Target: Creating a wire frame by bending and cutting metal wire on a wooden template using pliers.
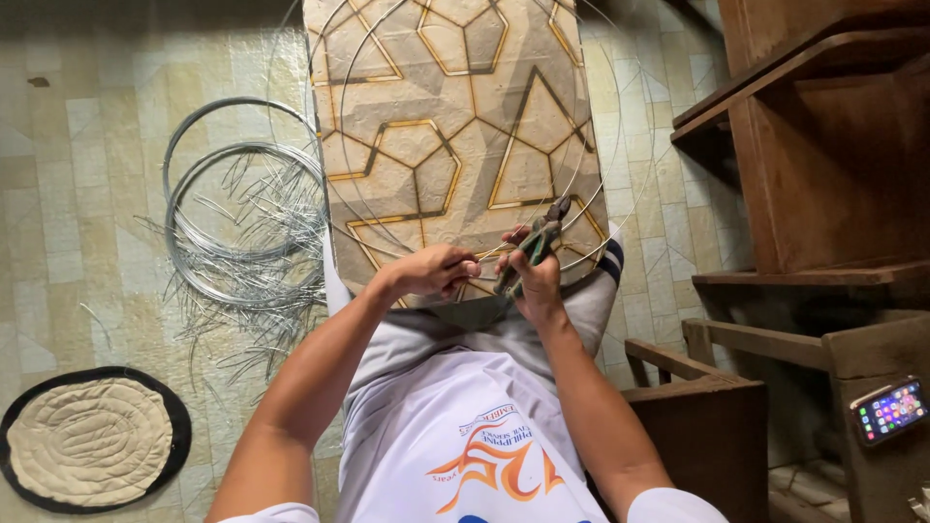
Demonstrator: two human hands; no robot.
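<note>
We can't see the wire hoops (620, 145) whole: top edge cuts them above the patterned board (455, 126). Pliers (531, 247) handles hidden in the right hand (535, 281), below the board.

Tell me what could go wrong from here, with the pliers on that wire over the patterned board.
1. The thin wire is pinched by the left hand right beside the pliers in the right hand; a slip could nip or prick a finger.
2. The large wire hoops look springy and might whip loose.
3. Loose cut wire pieces on the floor could jab a foot.
</note>
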